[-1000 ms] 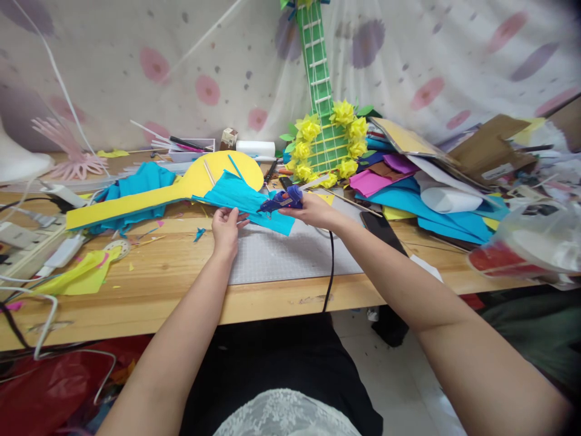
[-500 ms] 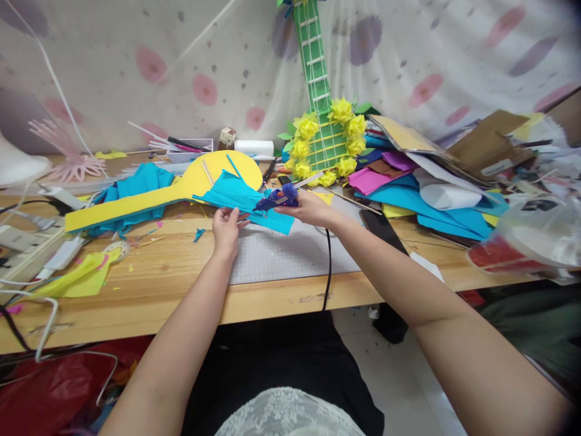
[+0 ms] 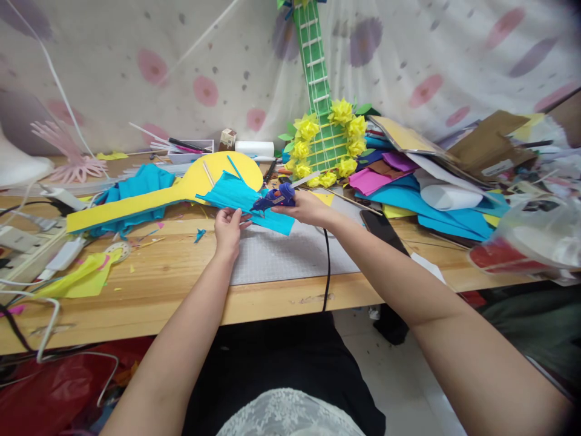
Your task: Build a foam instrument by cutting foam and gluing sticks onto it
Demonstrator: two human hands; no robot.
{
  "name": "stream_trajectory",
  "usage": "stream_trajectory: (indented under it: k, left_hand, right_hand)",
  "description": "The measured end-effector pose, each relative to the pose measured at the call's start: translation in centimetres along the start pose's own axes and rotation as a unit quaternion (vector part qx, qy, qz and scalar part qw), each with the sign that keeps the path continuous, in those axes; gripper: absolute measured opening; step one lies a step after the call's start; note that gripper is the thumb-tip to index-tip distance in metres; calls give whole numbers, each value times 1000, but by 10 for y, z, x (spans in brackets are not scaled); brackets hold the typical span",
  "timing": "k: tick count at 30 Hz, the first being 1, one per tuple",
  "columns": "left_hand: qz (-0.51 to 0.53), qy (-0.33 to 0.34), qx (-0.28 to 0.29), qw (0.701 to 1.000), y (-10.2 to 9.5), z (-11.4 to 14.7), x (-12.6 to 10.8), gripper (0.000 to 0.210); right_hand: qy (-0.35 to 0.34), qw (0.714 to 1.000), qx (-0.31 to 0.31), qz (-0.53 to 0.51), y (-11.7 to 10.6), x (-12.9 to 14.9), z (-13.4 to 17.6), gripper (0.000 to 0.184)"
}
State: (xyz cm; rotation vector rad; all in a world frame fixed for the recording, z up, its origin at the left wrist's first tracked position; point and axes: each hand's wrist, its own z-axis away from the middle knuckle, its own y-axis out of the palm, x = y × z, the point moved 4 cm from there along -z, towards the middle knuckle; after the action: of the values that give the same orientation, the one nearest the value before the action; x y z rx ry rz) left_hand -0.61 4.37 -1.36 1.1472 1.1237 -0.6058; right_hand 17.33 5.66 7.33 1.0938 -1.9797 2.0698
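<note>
My right hand (image 3: 306,209) is closed around a blue hot glue gun (image 3: 278,197), a pale glue stick jutting from its back. The gun's tip points left, over a strip of blue crepe paper (image 3: 233,192). At the strip's near edge my left hand (image 3: 229,229) pinches the paper between thumb and fingers. The far part of the strip lies against a yellow guitar-shaped cutout (image 3: 195,175) with blue along its side. Two thin sticks rest on the cutout's round body. Part of the strip is hidden behind the glue gun.
A grey cutting mat (image 3: 285,260) lies under my hands. A green paper guitar (image 3: 324,133) with yellow flowers leans at the back. Coloured paper (image 3: 408,200) is piled on the right, by a phone (image 3: 381,227) and plastic cup (image 3: 521,242). A power strip (image 3: 31,248) sits left.
The glue gun has shifted slightly left along the blue crepe paper in my right hand. My left hand keeps its pinch on the paper.
</note>
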Motion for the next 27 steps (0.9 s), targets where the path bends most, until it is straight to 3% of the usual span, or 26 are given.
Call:
stream_trajectory:
  k: [27]
  left_hand:
    - [-24,-10,29,999,4,4,1,28]
  right_hand:
    - [-28,1000,-8,-3,4,4,-9,41]
